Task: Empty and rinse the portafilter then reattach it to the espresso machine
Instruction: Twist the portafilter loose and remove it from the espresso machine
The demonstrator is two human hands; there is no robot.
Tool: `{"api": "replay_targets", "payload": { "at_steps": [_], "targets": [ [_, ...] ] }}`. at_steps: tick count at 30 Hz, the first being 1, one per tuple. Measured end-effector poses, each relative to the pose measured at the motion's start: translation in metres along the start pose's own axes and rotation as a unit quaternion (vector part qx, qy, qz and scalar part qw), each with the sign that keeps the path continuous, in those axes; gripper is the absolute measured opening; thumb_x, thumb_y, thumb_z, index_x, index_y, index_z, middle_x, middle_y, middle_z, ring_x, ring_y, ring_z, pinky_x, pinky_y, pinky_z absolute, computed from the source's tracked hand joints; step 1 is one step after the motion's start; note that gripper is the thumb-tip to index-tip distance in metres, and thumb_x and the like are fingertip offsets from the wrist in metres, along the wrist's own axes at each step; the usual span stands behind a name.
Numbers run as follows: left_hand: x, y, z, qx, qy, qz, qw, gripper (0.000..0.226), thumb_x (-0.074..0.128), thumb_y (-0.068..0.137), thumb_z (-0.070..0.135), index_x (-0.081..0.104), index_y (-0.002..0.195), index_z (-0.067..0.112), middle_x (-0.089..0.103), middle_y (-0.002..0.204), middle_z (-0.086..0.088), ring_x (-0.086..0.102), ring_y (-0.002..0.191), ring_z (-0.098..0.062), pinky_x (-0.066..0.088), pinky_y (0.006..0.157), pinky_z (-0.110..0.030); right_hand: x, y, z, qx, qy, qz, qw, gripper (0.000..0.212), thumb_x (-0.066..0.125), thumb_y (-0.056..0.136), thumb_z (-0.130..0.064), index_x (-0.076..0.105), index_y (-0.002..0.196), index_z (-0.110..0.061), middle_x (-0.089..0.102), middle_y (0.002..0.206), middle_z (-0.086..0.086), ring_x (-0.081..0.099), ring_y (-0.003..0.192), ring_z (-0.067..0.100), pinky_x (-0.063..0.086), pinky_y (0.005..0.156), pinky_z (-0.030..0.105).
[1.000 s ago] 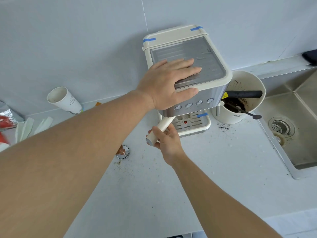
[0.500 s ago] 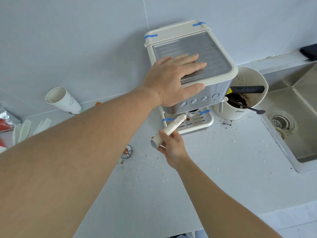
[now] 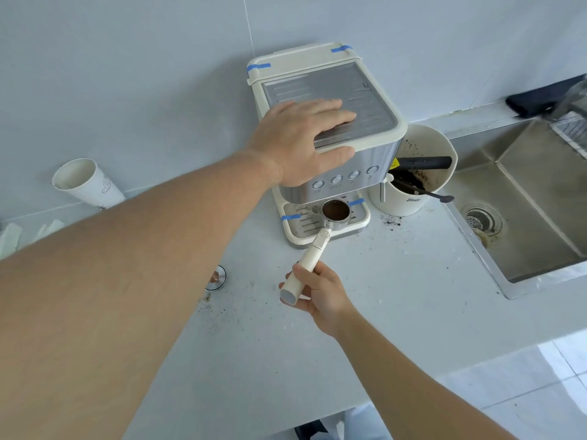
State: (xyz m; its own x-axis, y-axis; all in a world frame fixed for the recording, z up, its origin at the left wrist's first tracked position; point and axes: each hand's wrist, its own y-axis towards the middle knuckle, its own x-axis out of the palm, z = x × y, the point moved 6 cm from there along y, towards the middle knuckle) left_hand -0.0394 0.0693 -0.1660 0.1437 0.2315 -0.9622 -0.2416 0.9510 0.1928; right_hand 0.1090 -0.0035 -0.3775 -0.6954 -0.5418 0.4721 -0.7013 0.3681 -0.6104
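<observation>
With the left hand (image 3: pixel 298 144) flat on top of the espresso machine (image 3: pixel 330 122), the right hand (image 3: pixel 320 292) holds the portafilter (image 3: pixel 320 236) in a closed grip, free over the machine's drip tray (image 3: pixel 362 219) and still packed with grounds; emptying, rinsing and reattaching remain.

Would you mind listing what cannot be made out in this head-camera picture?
- Group head under the espresso machine: hidden by the machine's own body.
- Bottom of the waste tub: covered by grounds and tools.
- Print on the paper cup: too small.
- Dark item on the ledge: cut off by the right edge.
</observation>
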Motion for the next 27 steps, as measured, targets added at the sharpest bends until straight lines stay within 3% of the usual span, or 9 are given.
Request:
{"api": "replay_targets", "payload": {
  "at_steps": [7, 17, 23, 27],
  "targets": [
    [0.001, -0.002, 0.001, 0.005, 0.013, -0.012, 1.0, 0.06, 0.039, 0.088, 0.064, 0.038, 0.143, 0.041, 0.032, 0.157, 0.011, 0.028, 0.144, -0.009, 0.015, 0.117, -0.037, -0.035, -0.039, -0.011, 0.008, -0.039, -0.002, 0.999, 0.012, 0.061, 0.094, -0.009, 0.059, 0.105, -0.005, 0.062, 0.087, 0.014, 0.065, 0.076, 0.03, 0.057, 0.068, 0.043],
    [-0.002, -0.003, 0.004, -0.016, 0.017, -0.031, 0.999, 0.067, 0.035, 0.083, 0.068, 0.04, 0.143, 0.038, 0.035, 0.156, 0.008, 0.03, 0.144, -0.013, 0.02, 0.117, -0.037, -0.09, -0.094, -0.056, 0.023, -0.064, -0.038, 0.997, 0.028, 0.059, 0.093, -0.004, 0.056, 0.12, 0.002, 0.062, 0.084, 0.017, 0.061, 0.07, 0.03, 0.054, 0.065, 0.044],
    [-0.003, -0.003, 0.007, -0.036, 0.03, -0.058, 0.997, 0.067, 0.033, 0.084, 0.066, 0.034, 0.146, 0.04, 0.028, 0.159, 0.01, 0.024, 0.146, -0.009, 0.013, 0.119, -0.037, -0.118, -0.112, -0.091, 0.02, -0.041, -0.079, 0.996, 0.044, 0.066, 0.082, -0.009, 0.056, 0.122, 0.005, 0.06, 0.084, 0.019, 0.058, 0.066, 0.03, 0.051, 0.059, 0.041],
    [-0.002, -0.004, 0.009, -0.054, 0.04, -0.081, 0.994, 0.072, 0.029, 0.083, 0.067, 0.027, 0.15, 0.039, 0.022, 0.161, 0.011, 0.016, 0.148, -0.007, 0.005, 0.117, -0.027, -0.137, -0.116, -0.115, 0.016, -0.052, -0.102, 0.993, 0.048, 0.067, 0.078, -0.012, 0.057, 0.121, 0.004, 0.059, 0.084, 0.019, 0.057, 0.067, 0.029, 0.05, 0.058, 0.041]
  ]
}}
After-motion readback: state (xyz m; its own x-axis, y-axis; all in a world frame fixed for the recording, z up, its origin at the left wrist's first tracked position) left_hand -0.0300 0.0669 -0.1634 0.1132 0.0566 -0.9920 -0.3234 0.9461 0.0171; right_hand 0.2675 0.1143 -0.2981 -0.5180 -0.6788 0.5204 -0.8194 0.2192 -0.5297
